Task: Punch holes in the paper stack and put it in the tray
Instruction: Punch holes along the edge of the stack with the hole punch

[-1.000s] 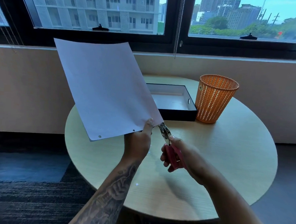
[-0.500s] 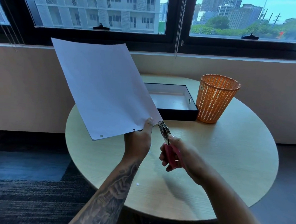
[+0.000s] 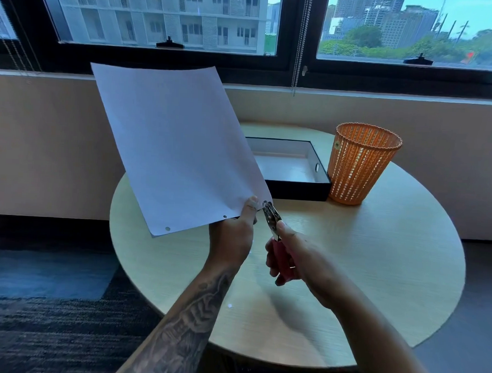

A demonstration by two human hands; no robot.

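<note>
My left hand (image 3: pixel 232 234) holds a white paper stack (image 3: pixel 175 145) upright by its lower right corner, above the table. Two punched holes show along the stack's bottom edge. In my right hand (image 3: pixel 295 257) is a hole punch (image 3: pixel 271 216) with red handles and metal jaws. The jaws sit at the paper's lower right corner, right beside my left thumb. A black tray (image 3: pixel 299 186) with a pale inside lies on the table behind the paper, partly hidden by it.
An orange mesh basket (image 3: pixel 363 164) stands right of the tray. The round wooden table (image 3: pixel 377 264) carries a few small paper dots near my left forearm. A wall and windows rise behind; dark carpet lies to the left.
The paper and both hands have shifted slightly upward and left; the punch jaws have closed in on the paper's lower right corner.
</note>
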